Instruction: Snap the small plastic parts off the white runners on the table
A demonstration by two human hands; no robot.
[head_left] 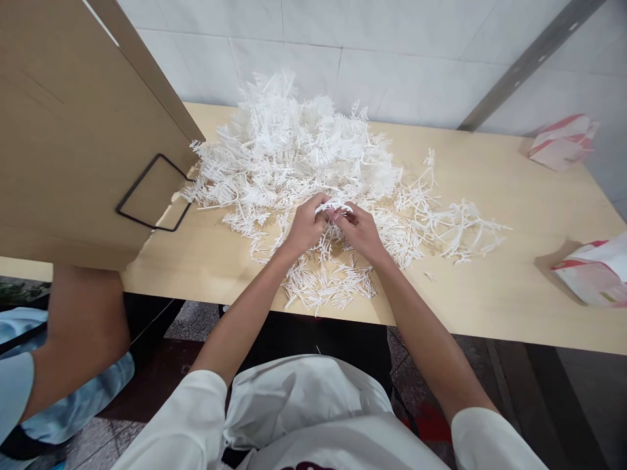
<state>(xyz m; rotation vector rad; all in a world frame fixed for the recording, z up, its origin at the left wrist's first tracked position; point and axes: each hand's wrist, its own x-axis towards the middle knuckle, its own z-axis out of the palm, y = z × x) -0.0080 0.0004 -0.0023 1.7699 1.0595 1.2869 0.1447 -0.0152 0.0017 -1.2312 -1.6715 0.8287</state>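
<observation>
Between my two hands is a white branched plastic piece (334,205), curved like a small arch. My left hand (307,225) has its fingers closed on the left end. On the other end, my right hand (360,230) pinches with thumb and fingers. Beneath them, loose thin white sticks (330,284) lie scattered toward the table's front edge. Behind my hands rises a large heap of white branched plastic pieces (298,143). To the right lie several bare white branching stems (463,228). My fingertips partly hide the held piece.
A cardboard panel (78,130) stands on the left, with a black wire frame (155,194) by its lower edge. Another person's arm (83,326) shows below it. Two red-and-white paper bags (563,140) sit on the right of the wooden table (494,294). A tiled wall (401,72) is behind.
</observation>
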